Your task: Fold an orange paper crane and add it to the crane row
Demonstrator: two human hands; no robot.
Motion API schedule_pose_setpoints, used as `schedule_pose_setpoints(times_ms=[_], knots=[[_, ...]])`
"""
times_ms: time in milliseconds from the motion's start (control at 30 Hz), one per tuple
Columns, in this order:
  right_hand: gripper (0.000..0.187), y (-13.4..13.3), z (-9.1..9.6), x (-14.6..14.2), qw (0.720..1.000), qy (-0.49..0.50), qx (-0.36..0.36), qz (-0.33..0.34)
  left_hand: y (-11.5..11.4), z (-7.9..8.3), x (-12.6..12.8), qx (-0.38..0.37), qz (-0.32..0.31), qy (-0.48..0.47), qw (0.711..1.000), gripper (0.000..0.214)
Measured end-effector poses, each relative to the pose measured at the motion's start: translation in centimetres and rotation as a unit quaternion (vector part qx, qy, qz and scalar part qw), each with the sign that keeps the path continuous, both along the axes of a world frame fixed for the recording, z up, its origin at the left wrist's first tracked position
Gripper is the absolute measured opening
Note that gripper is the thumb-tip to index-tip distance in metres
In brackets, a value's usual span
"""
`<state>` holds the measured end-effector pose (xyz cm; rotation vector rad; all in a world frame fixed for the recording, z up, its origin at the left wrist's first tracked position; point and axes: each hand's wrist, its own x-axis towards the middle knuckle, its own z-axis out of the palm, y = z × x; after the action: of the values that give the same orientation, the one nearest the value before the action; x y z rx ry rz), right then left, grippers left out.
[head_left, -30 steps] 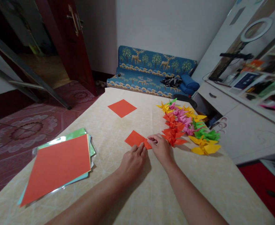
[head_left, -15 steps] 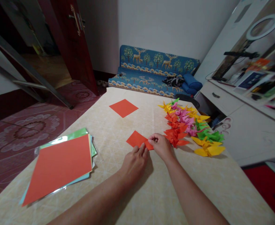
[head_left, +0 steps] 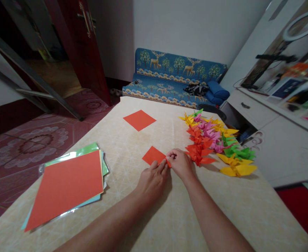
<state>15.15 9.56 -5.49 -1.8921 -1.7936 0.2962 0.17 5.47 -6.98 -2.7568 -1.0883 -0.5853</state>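
Note:
A small folded sheet of orange-red origami paper (head_left: 152,154) lies on the table between my hands, its right part covered by fingers. My left hand (head_left: 154,176) rests on its near edge with the fingers stretched out, pressing it down. With thumb and forefinger, my right hand (head_left: 179,161) pinches the paper's right corner; the remaining fingers are curled. Just right of that hand sit orange-red folded paper cranes (head_left: 199,152). Farther back on the table lies another orange-red paper square (head_left: 139,120), flat and untouched.
A stack of coloured paper sheets (head_left: 67,185) with a clear sleeve lies at the left of the table (head_left: 124,231). Pink cranes (head_left: 210,132), green cranes (head_left: 239,152) and yellow cranes (head_left: 236,166) stand on the right. A blue patterned sofa (head_left: 164,82) is beyond.
The view has shifted slightly. My left fingertips have slid a little to the right along the paper, closer to my right hand, which keeps its pinch at the corner.

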Motion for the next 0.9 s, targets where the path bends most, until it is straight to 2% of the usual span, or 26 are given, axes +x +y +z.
schedule_pose_setpoints(times_ms=[100,167,233,333,467,633,700,800,900], knots=[[0.006,-0.4,0.0,-0.5,1.000,-0.014,0.000,-0.014,0.1,0.0,0.0,-0.024,0.001,0.016,1.000,0.035],[0.018,-1.1,-0.3,-0.8,0.998,-0.057,0.028,-0.003,0.1,0.1,-0.1,-0.042,0.010,0.025,0.999,0.035],[0.037,-2.1,-0.9,-0.7,0.991,-0.117,0.050,0.049,0.0,0.1,-0.1,-0.054,0.023,0.021,0.998,0.035],[0.050,-3.8,-1.7,0.7,0.975,-0.178,0.029,0.130,-0.2,0.2,-0.3,-0.059,0.043,0.016,0.997,0.038],[0.063,-5.6,-2.2,3.1,0.966,-0.218,0.015,0.135,-0.3,0.5,-0.5,-0.058,0.049,0.033,0.997,0.038],[0.068,-7.0,-1.4,3.5,0.969,-0.216,0.053,0.110,-0.1,1.1,0.2,-0.068,0.068,0.063,0.993,0.029],[0.067,-7.4,-0.9,3.0,0.963,-0.218,0.068,0.140,0.1,1.2,0.6,-0.061,0.067,0.075,0.993,0.026],[0.063,-7.7,-0.6,2.5,0.953,-0.215,0.045,0.208,0.4,1.1,1.1,-0.052,0.047,0.086,0.994,0.023],[0.059,-7.8,-1.1,2.4,0.965,-0.199,0.018,0.169,0.7,1.1,1.7,-0.070,0.008,0.057,0.996,0.023]])
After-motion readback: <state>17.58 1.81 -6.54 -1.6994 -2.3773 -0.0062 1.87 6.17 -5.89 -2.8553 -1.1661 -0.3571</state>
